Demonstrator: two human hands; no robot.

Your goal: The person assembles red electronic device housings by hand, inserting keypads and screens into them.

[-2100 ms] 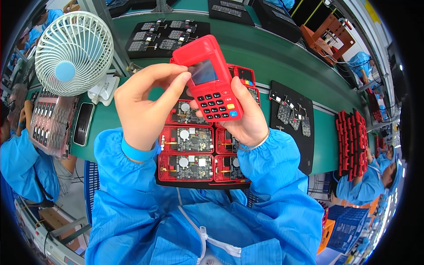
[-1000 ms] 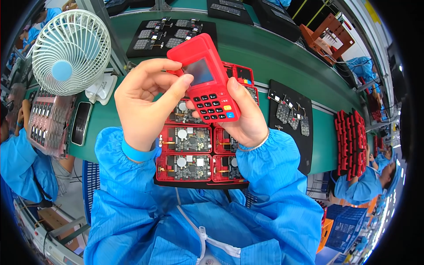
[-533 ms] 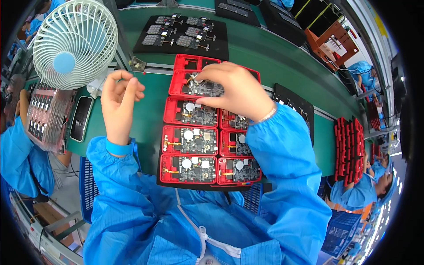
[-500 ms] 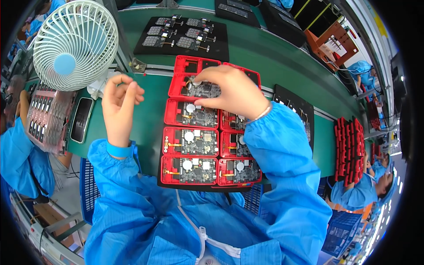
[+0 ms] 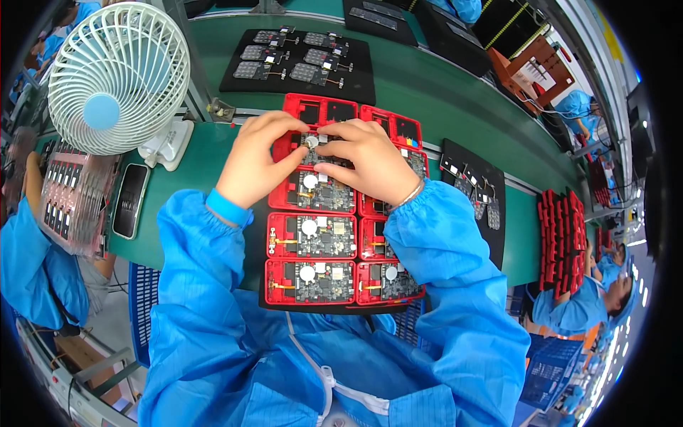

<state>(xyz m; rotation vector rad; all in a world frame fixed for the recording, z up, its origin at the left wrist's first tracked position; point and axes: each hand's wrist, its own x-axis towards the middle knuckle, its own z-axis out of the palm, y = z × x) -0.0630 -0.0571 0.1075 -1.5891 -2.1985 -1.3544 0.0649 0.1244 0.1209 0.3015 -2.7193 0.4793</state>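
Several red plastic housings lie in two columns in front of me, most with a dark circuit board carrying a round white disc. Over one housing toward the far end of the left column, both my hands meet. My left hand has its thumb and index finger at the left edge of that housing's circuit board, beside its white disc. From the right, my right hand curls thumb and fingers over the same board. The fingers partly hide the board and any small part between them.
A white fan and a phone stand at left on the green bench. Black mats with keypad boards lie beyond the housings and to their right. Red housings are stacked farther right. Other people sit at both sides.
My left hand has come in from the left, above the bench, to the board beside my right hand. The right hand stays at the same housing, its fingers shifted slightly.
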